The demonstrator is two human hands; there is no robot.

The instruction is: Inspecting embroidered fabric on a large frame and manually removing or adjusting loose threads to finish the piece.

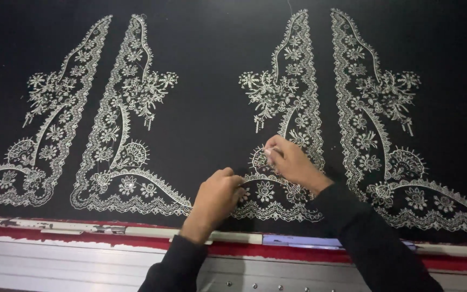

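Observation:
A black cloth [212,81] lies stretched flat, worked with silver-white floral embroidery in paired curved panels. My right hand [293,162] rests on the embroidered panel [298,81] right of centre, its fingertips pinched on something small and pale at the stitching. Whether that is a needle or a bead I cannot tell. My left hand [217,200] sits just to its left on the panel's lower scalloped border, fingers curled against the cloth. Both arms wear dark sleeves.
A red and white frame bar [82,232] runs along the cloth's near edge, with a row of small metal studs below it. Another embroidered pair [109,124] lies at the left, and a further panel [385,108] at the right.

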